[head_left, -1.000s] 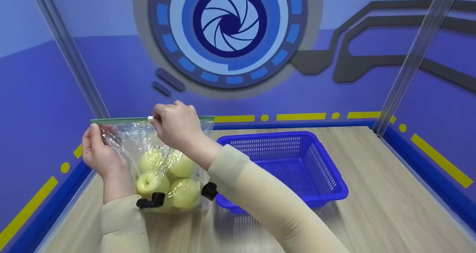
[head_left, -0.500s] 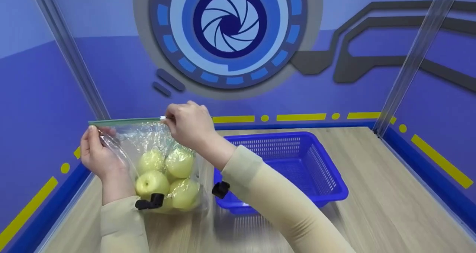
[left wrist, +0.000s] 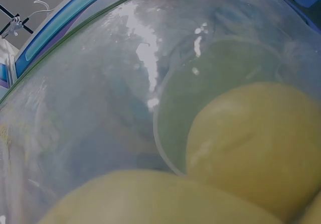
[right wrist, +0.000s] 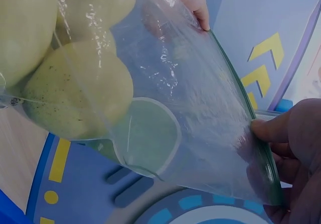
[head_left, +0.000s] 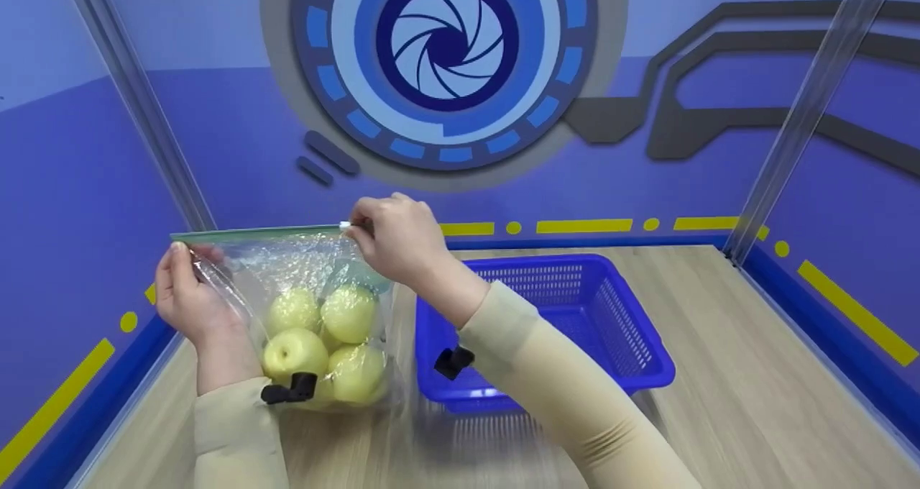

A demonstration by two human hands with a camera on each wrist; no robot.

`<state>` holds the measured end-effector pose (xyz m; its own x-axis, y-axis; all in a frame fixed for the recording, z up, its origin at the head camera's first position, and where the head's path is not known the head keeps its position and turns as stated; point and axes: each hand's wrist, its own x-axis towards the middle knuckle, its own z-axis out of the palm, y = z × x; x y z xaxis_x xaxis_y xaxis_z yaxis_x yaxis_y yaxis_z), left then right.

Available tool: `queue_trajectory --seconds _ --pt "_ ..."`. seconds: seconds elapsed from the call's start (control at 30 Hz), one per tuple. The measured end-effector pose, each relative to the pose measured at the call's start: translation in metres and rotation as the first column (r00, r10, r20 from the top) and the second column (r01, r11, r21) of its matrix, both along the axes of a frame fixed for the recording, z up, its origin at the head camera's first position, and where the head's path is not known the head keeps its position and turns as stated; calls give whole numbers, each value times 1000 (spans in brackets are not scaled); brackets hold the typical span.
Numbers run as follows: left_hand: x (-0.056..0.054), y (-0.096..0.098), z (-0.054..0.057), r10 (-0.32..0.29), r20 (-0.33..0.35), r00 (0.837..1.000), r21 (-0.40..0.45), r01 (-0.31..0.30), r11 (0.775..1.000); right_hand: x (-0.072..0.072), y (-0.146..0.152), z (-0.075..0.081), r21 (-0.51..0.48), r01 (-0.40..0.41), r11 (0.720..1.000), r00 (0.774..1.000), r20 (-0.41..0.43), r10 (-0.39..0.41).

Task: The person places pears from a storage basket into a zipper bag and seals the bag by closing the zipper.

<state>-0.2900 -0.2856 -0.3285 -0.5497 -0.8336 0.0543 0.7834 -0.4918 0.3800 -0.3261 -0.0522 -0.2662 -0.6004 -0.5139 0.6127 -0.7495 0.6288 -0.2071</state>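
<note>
A clear zip bag (head_left: 248, 266) with a green top strip (head_left: 251, 232) stands upright on the table's left part. Several round, pale yellow fruits (head_left: 295, 352) fill its lower part; they look like apples or pears. My left hand (head_left: 190, 288) grips the bag's upper left corner between thumb and fingers. Near the right end of the strip, my right hand (head_left: 402, 237) pinches the white slider (head_left: 345, 226). In the right wrist view, the right thumb (right wrist: 273, 127) presses on the green strip. A pale green round patch (right wrist: 150, 133) shows on the bag.
A blue perforated basket (head_left: 650, 331) stands right of the bag, partly behind the right forearm. Black camera mounts (head_left: 454, 362) sit at both wrists. Blue printed walls (head_left: 237, 129) enclose the wooden table (head_left: 755, 374) at the back and sides.
My right hand has moved right along the bag's top, taking the slider with it. The left hand keeps its grip on the corner, and the fruits stay in place.
</note>
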Motion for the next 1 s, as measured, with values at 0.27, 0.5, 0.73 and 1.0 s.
queue_trajectory --seconds 0.27,0.5,0.73,1.0 --pt "1 -1 -2 26 2 1000 -23 -26 999 -3 15 -2 -36 -35 999 999 18 35" --pt "0 -2 -2 41 27 999 -52 -39 998 -5 28 0 -72 -23 997 995 97 30" --pt "-1 -3 -3 79 39 996 -69 -77 995 -7 39 0 -80 -8 997 991 131 19" --pt "0 -3 -4 94 41 995 -74 -91 993 -8 48 2 -95 -10 995 987 161 25"
